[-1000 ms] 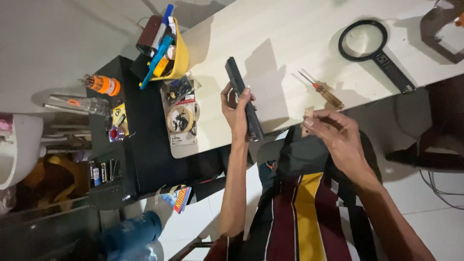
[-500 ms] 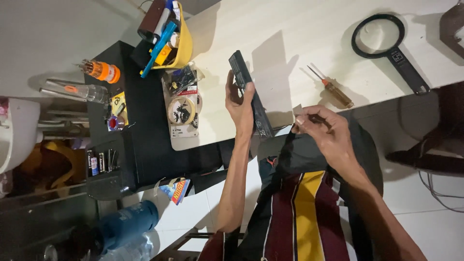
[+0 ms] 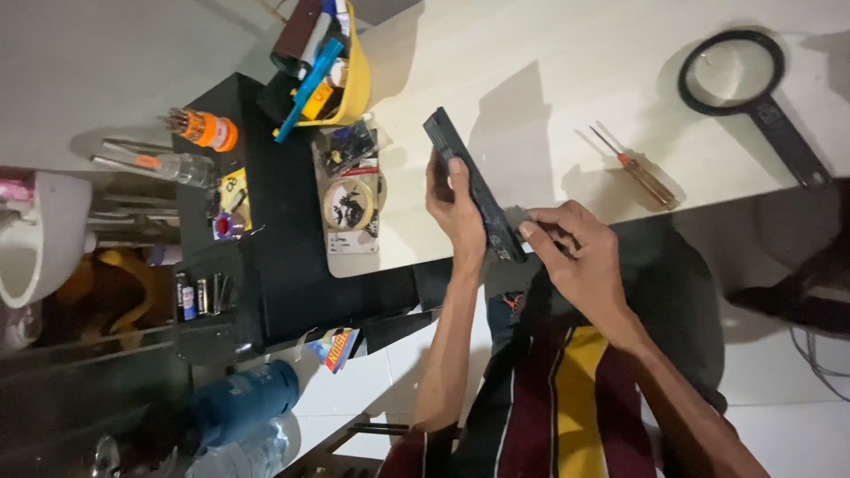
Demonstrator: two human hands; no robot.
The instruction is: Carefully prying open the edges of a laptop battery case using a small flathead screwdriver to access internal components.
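Holding a dark flat device (image 3: 474,190), left hand (image 3: 456,208); right hand (image 3: 575,252) pinches its lower end.

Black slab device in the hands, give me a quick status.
Left hand grips black slab device, tilted above white table. Right hand pinches its lower end. Screwdriver lies apart; nothing obstructing.

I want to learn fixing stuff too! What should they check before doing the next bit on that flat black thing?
1. Left hand has a firm grip on the flat black device: ok.
2. Right hand fingertips at the device's lower end: ok.
3. What the right hand pinches: cannot tell, too small.
4. Screwdriver lying close by on the white table: ok.
5. Magnifying glass on the table: ok.
6. Device resting on the table: not ok, it is held up in the air.
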